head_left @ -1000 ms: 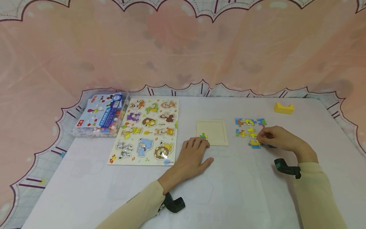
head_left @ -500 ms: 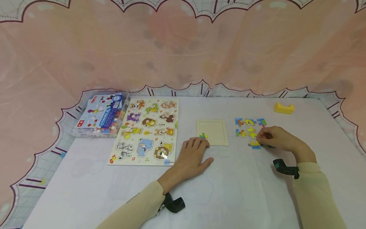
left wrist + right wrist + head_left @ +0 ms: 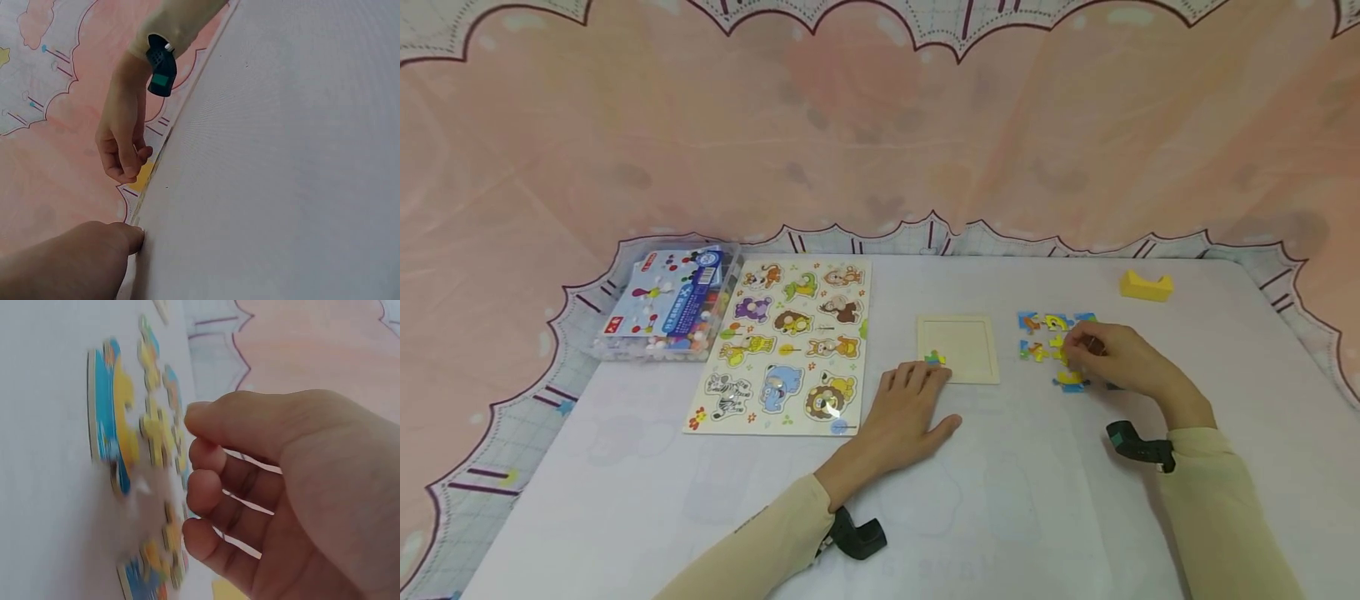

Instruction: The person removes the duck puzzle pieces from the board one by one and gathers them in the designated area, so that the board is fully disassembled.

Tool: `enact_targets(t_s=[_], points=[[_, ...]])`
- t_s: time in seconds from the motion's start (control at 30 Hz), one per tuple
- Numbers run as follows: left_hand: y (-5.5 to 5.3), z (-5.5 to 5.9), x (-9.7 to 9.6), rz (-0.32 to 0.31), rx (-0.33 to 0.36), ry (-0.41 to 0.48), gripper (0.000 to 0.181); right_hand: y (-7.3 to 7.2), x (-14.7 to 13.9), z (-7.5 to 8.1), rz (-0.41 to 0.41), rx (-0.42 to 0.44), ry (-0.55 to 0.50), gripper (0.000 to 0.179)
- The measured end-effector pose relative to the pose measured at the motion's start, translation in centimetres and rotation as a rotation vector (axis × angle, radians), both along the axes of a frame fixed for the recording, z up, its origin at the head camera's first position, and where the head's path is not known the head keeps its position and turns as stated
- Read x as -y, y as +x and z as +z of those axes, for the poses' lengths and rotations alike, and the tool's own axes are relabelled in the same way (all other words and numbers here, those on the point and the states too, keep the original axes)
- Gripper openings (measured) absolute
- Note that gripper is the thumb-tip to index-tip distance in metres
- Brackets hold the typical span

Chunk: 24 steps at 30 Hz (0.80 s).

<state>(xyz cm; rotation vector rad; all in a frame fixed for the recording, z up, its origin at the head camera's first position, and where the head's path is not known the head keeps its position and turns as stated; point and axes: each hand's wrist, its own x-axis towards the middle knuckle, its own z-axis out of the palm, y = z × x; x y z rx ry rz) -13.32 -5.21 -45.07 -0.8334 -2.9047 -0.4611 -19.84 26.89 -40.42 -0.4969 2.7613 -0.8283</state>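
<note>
My left hand (image 3: 906, 412) lies flat with fingers spread, its fingertips at the lower left edge of a small pale wooden puzzle frame (image 3: 972, 340). Inside that corner sits one green-and-yellow jigsaw piece (image 3: 934, 357). My right hand (image 3: 1116, 358) hovers over several loose jigsaw pieces right of the frame, fingers loosely bent and nothing visible between them. In the right wrist view, thumb and fingertips hang beside a blue-and-yellow piece (image 3: 109, 406) and a yellow piece (image 3: 155, 428). The hand hides part of the group in the head view.
A large animal puzzle board (image 3: 790, 429) lies left of my left hand. Beyond it, a clear plastic box (image 3: 662, 292) of coloured balls stands at the back left. A yellow block (image 3: 1146, 286) sits at the back right, near the patterned backdrop (image 3: 880, 133).
My right hand has moved slightly left and up over the loose pieces, now covering part of the middle ones. The left hand has stayed put at the frame.
</note>
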Motion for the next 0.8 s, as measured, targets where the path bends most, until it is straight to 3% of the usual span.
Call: enact_targets(t_s=[0.27,0.6,0.8], points=[[0.2,0.0,0.5,0.003,0.022,0.031,0.056,0.0,3.1,-0.4,0.076,-0.019,-0.045,0.011],[1.2,-0.2,0.6,0.021,-0.002,0.028,0.055,0.0,8.1,-1.0,0.196,-0.06,-0.127,0.01],[1.6,-0.2,0.2,0.043,0.005,0.022,0.053,0.0,10.4,-1.1,0.217,-0.055,-0.131,0.016]])
